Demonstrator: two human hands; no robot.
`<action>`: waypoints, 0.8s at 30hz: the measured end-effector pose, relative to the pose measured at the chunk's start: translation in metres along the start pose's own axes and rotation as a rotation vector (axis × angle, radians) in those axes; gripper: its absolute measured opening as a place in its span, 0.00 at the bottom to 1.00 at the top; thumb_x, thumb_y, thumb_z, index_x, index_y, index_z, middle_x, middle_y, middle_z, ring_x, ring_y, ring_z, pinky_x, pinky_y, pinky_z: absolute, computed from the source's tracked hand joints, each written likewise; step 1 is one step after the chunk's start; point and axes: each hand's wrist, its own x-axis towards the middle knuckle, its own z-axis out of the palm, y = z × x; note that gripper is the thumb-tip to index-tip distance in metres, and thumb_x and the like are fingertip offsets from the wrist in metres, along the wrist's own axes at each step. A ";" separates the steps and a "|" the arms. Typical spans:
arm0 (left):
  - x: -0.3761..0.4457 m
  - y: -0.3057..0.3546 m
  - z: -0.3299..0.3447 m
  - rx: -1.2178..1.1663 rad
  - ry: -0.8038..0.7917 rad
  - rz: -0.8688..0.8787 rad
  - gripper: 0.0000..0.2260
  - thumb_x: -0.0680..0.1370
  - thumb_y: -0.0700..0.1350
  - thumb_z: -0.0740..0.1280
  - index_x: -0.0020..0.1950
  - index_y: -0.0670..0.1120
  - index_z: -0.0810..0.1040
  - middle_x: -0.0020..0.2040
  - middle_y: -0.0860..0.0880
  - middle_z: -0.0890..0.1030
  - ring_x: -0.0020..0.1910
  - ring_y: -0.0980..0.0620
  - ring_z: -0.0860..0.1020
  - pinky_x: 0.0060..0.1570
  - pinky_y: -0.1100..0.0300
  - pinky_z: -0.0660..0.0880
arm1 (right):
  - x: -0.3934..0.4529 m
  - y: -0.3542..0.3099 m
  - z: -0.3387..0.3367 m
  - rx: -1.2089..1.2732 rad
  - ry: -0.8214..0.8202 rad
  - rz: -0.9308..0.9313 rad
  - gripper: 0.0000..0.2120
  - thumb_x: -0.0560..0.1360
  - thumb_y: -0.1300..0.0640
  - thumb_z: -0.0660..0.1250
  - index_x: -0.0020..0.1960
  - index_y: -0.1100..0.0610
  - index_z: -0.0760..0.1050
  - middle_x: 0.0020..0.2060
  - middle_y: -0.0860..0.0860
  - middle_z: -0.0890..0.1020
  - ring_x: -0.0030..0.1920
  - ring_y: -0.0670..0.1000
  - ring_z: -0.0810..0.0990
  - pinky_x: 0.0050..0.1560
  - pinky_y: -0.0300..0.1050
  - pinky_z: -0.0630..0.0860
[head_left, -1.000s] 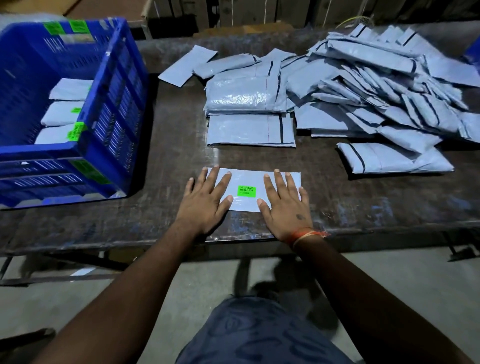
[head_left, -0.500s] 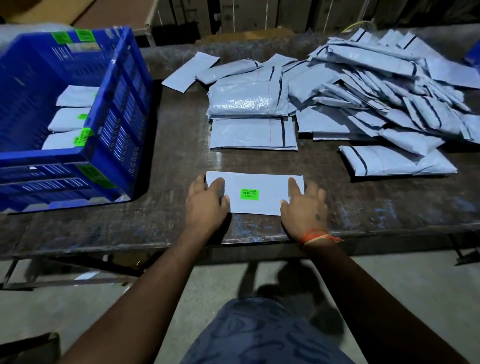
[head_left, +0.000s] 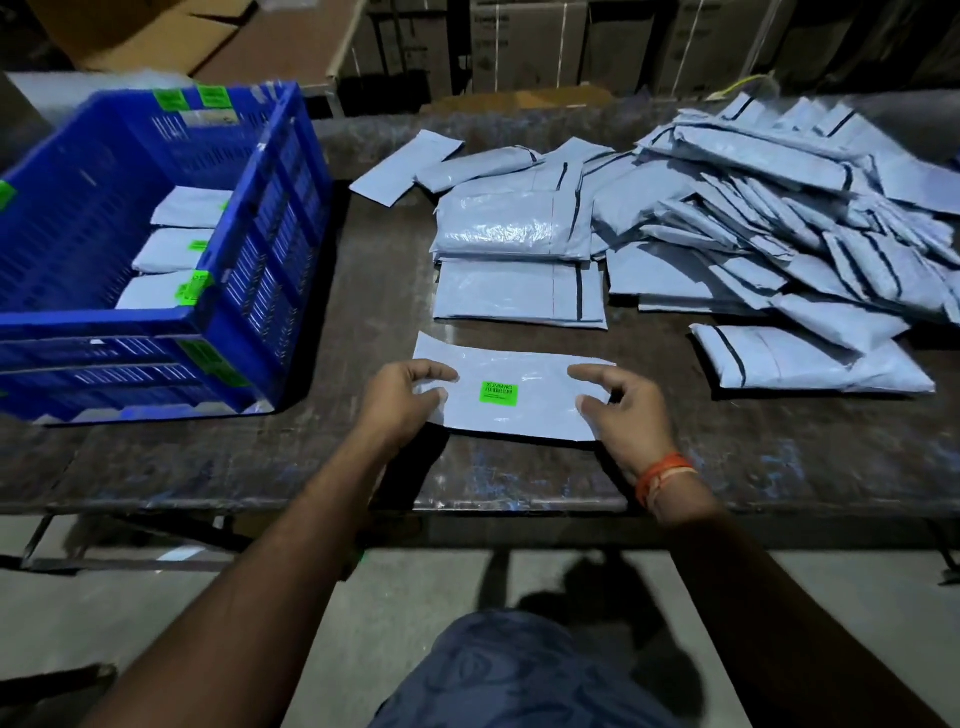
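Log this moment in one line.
left hand: pinches left end of green-labelled packet | right hand: pinches right end | table: packet near front edge

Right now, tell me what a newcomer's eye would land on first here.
The bright green label stands out first, on the pale packet that the left hand and right hand pinch by its ends near the front edge of the table. Next comes the blue crate at the left, then the loose heap of packets at the far right.

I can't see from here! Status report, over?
Left hand, right hand: each pinches a packet end. Packet bowed, green label up. Blue crate left, nothing between.
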 end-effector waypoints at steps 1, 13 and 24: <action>0.003 0.005 -0.009 -0.034 0.003 -0.002 0.10 0.74 0.39 0.72 0.50 0.52 0.87 0.49 0.52 0.86 0.47 0.51 0.84 0.56 0.52 0.81 | 0.006 -0.008 -0.003 0.045 -0.010 -0.017 0.16 0.73 0.69 0.70 0.52 0.51 0.85 0.50 0.44 0.85 0.48 0.37 0.80 0.55 0.38 0.74; 0.026 0.076 -0.162 -0.037 0.221 0.076 0.07 0.73 0.42 0.77 0.49 0.51 0.86 0.48 0.50 0.86 0.48 0.50 0.84 0.53 0.53 0.81 | 0.082 -0.147 0.026 0.189 -0.342 -0.192 0.10 0.73 0.65 0.74 0.54 0.59 0.84 0.32 0.41 0.80 0.27 0.38 0.74 0.32 0.32 0.71; 0.094 0.029 -0.352 0.183 0.411 0.104 0.07 0.71 0.41 0.77 0.46 0.51 0.86 0.44 0.48 0.86 0.43 0.54 0.81 0.51 0.56 0.79 | 0.134 -0.278 0.201 -0.054 -0.301 -0.441 0.09 0.69 0.60 0.72 0.47 0.51 0.85 0.27 0.39 0.80 0.34 0.42 0.77 0.46 0.43 0.78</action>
